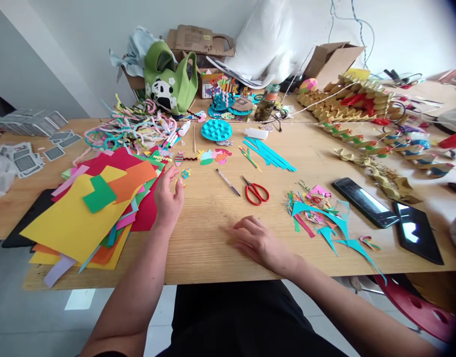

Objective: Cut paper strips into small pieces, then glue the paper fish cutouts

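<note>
My left hand (168,197) is at the right edge of a stack of coloured paper (66,218), its thumb and fingers apart. Just beyond its fingertips lie a small blue-and-yellow paper cutout (185,173) and a striped paper fish (179,158). My right hand (258,243) hovers over or rests on the bare wood near the front, fingers stretched out and slightly blurred, with nothing visible in them. Red-handled scissors (256,192) and a pen (228,182) lie beyond it. Farther back are a blue textured paper disc (216,130) and blue paper strips (270,152).
Paper scraps (317,210) and two dark phone-like devices (364,202) lie to the right. Pipe cleaners (131,126) are heaped at the back left, beside a green panda bag (171,84). A glass jar (267,104) and a white bottle (256,133) are at the back.
</note>
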The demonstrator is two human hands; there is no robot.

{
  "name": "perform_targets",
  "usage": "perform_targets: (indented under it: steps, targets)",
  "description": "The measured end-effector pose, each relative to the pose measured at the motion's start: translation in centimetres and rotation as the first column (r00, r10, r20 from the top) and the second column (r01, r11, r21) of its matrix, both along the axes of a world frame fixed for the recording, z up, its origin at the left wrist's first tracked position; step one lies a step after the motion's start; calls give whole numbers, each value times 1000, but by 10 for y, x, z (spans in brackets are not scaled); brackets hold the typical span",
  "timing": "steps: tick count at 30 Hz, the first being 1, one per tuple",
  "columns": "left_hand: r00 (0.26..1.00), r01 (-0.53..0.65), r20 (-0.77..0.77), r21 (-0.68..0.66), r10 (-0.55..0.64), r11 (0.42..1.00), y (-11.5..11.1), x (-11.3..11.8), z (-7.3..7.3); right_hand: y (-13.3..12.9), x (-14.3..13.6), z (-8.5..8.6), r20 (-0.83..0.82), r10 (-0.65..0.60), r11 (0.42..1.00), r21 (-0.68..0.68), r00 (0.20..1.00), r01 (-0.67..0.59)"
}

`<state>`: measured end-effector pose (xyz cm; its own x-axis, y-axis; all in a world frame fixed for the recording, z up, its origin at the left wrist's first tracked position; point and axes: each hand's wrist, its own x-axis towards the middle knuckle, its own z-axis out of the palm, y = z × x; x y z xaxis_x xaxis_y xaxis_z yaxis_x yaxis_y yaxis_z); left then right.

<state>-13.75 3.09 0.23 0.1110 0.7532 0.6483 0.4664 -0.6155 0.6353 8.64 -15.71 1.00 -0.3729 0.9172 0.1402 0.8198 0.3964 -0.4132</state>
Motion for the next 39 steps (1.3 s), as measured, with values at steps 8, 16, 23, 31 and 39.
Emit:
perform_targets:
  steps: [8,16,23,31,39]
  targets:
    - [999,-8,-45,-14,8,1000,-1,0,-2,59,-18,-15,-149,221,974,-16,964,-226]
    - [997,18,-72,-42,-21,999,-2,1,-5,60,-10,-3,43,295,955,-48,955,-293]
    - [998,14,-63,-36,-16,999,-1,1,-6,60,-6,-4,-133,77,983,-158,988,-98]
    - [997,8,-80,-40,-11,999,-2,2,-5,66,-23,-10,-125,-113,977,-196,986,87]
    - [998,18,-56,-25,-19,1000,-4,2,-3,34,-5,1,-218,-241,963,-178,946,204]
